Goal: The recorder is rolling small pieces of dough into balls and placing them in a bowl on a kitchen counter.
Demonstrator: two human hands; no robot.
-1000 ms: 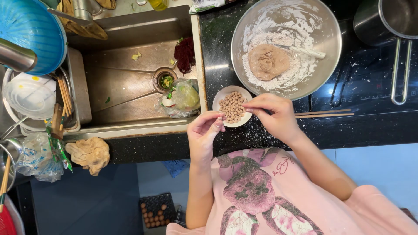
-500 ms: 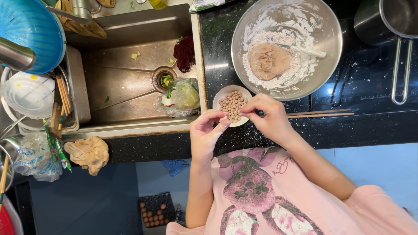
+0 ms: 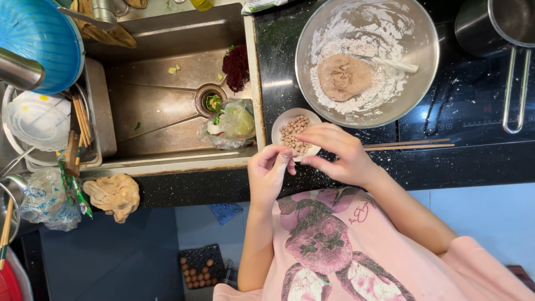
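A small white bowl [image 3: 281, 120] of peanuts [image 3: 292, 131] stands on the black counter beside the sink. My right hand [image 3: 340, 153] lies over the bowl's near right side, fingers stretched across the peanuts. My left hand [image 3: 267, 175] is curled at the bowl's near edge, its fingertips meeting my right thumb. Whether either hand pinches a peanut is hidden. Just beyond stands a large steel mixing bowl [image 3: 304, 72], floury inside, with a lump of brown dough [image 3: 344, 77] and a white utensil [image 3: 393, 64].
Wooden chopsticks [image 3: 407, 146] lie on the counter to the right of my right hand. A steel pot [image 3: 501, 22] sits on the cooktop at far right. To the left is the steel sink [image 3: 156, 106] with a plastic bag [image 3: 234, 122], then a blue colander [image 3: 33, 39] and a crumpled cloth [image 3: 114, 194].
My left hand has risen to the bowl's near edge and now touches my right thumb. My right hand stays over the peanuts, shifted slightly toward me.
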